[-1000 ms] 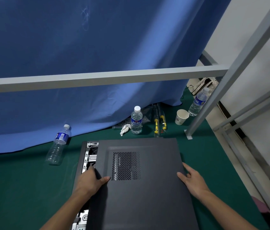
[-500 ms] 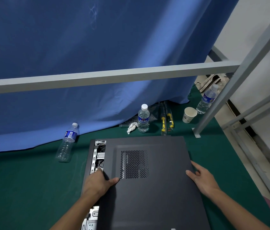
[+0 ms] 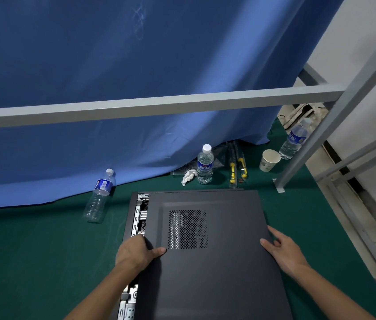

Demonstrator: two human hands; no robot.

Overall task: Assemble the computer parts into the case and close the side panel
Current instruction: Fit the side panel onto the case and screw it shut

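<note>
Side panel (image 3: 217, 262) lies flat on the computer case (image 3: 128, 224), which rests on its side on the green table (image 3: 32, 262). The panel is offset toward my right; a strip of the case interior shows uncovered along the left edge.

My left hand (image 3: 136, 250) grasps the panel's left edge, thumb on top near the vent grille (image 3: 187, 229), fingers curled over the edge. My right hand (image 3: 283, 250) clasps the right edge, thumb on top, fingers wrapped around the side.

Risks, as I judge them: if the panel's hooks miss the case slots, a slide to the left would jam or skew it. My left fingers sit in the gap between panel edge and case rim, a pinch point if I push hard.

Clearance: bare table to the left of the case; an empty water bottle (image 3: 99, 196) lies well apart from it. An upright water bottle (image 3: 204, 165), a crumpled tissue (image 3: 188, 176) and yellow-handled tools (image 3: 237, 167) sit beyond the far edge, near but not touching. The frame post (image 3: 297, 162) stands off the far right corner.
</note>
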